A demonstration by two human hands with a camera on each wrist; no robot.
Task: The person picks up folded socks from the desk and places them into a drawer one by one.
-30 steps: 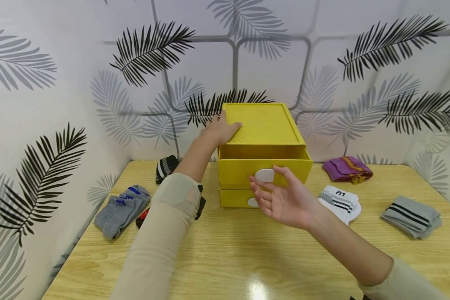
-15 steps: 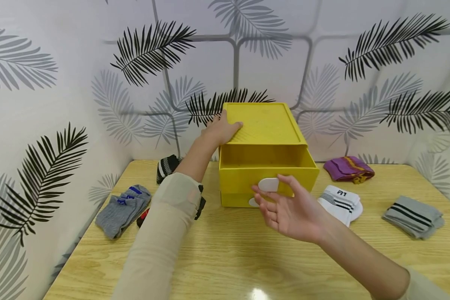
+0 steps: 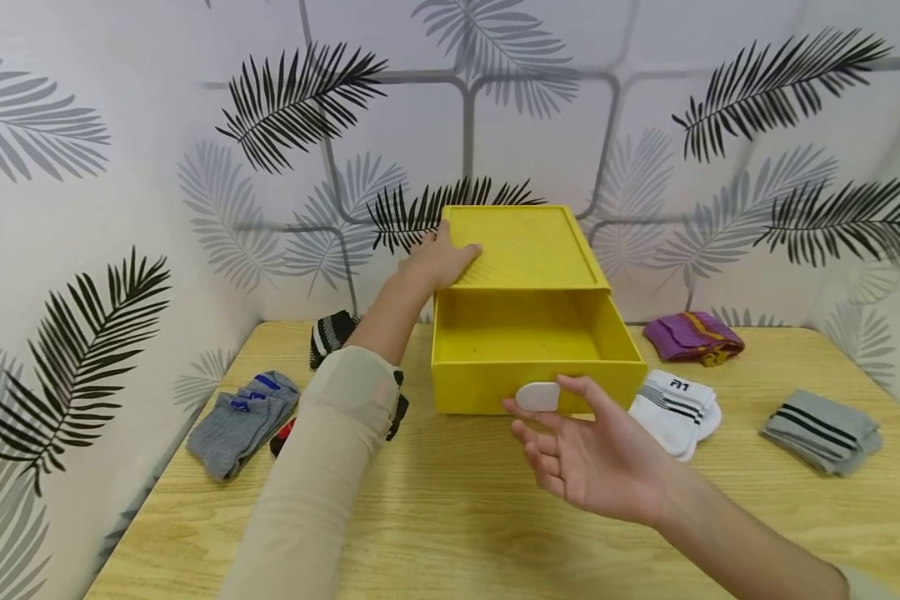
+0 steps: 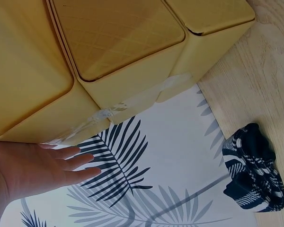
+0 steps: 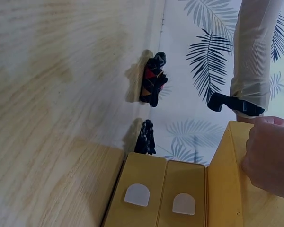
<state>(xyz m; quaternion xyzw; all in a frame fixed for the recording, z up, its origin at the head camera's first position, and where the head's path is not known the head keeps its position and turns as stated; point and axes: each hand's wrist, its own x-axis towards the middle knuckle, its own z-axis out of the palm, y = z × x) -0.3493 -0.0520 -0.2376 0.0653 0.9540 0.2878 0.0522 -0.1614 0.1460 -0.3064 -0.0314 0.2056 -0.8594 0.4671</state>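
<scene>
A yellow drawer unit (image 3: 521, 242) stands at the back of the table, its top drawer (image 3: 465, 387) pulled well out, with the bare inside showing. My right hand (image 3: 607, 471) pinches the white handle (image 3: 537, 397) on that drawer's front between thumb and forefinger, palm up. My left hand (image 3: 438, 258) rests over the unit's top left edge, thumb on the top. In the left wrist view, its fingers (image 4: 68, 165) extend straight alongside the unit's side. Seen from the right wrist, two closed drawer fronts (image 5: 154, 175) with white handles sit beside the pulled-out drawer.
Folded socks lie around the unit: purple and yellow socks (image 3: 693, 337), white socks (image 3: 675, 412) and striped grey socks (image 3: 822, 432) to the right. Grey and blue socks (image 3: 243, 425) and black-and-white socks (image 3: 332, 337) lie left. A patterned wall (image 3: 540, 150) rises behind.
The top drawer has slid further out toward me, drawn by my right hand on its handle, and now covers the lower front in the head view. My left hand has stayed in place.
</scene>
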